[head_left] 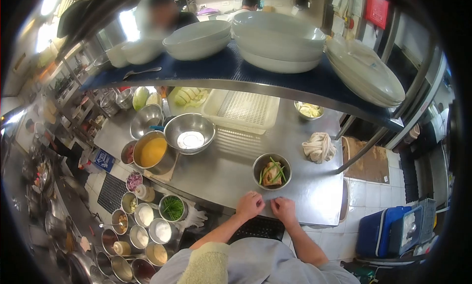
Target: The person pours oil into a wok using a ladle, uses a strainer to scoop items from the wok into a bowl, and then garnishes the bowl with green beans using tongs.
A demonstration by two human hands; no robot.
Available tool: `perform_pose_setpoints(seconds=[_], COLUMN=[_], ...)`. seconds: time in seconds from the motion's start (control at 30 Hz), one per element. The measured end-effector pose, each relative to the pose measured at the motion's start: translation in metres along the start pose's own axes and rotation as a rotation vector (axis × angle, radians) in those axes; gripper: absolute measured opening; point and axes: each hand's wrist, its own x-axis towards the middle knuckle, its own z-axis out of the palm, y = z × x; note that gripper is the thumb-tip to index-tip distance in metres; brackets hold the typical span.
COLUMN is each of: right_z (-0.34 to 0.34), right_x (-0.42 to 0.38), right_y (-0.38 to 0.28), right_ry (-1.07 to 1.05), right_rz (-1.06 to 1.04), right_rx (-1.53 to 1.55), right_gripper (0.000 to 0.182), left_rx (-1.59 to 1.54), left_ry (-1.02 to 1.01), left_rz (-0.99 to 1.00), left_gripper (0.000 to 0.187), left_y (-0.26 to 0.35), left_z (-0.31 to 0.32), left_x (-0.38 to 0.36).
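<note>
Both my hands rest at the front edge of the steel counter (231, 171), a little apart from each other. My left hand (250, 204) has its fingers curled in, and nothing shows in it. Beside it, my right hand (283, 208) is also curled closed, with no object visible. Just beyond them stands a small metal bowl (256, 178), touched by neither hand. Inside the bowl lie a browned piece of food (270, 175) and several green stalks (278, 169).
A crumpled cloth (319, 148) lies to the right. Further back are a white perforated tray (243, 112), a large metal bowl (201, 144) and a pot of orange liquid (151, 151). Ingredient containers (144, 215) stand lower left. An overhead shelf (206, 77) holds white dishes (278, 43). People work beyond.
</note>
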Motion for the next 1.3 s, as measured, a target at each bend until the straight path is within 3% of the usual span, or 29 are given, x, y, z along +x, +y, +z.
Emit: perform_pose_setpoints(seconds=[1.3], right_z=[-0.001], right_x=[0.0004], right_y=[-0.0061], right_ry=[0.014], right_rz=[0.064], right_rx=[0.011], right_gripper=[0.025], left_rx=[-0.028], left_ry=[-0.003], left_rz=[-0.004], left_gripper=[0.016], left_y=[0.0052], left_z=[-0.0061], left_x=[0.0014])
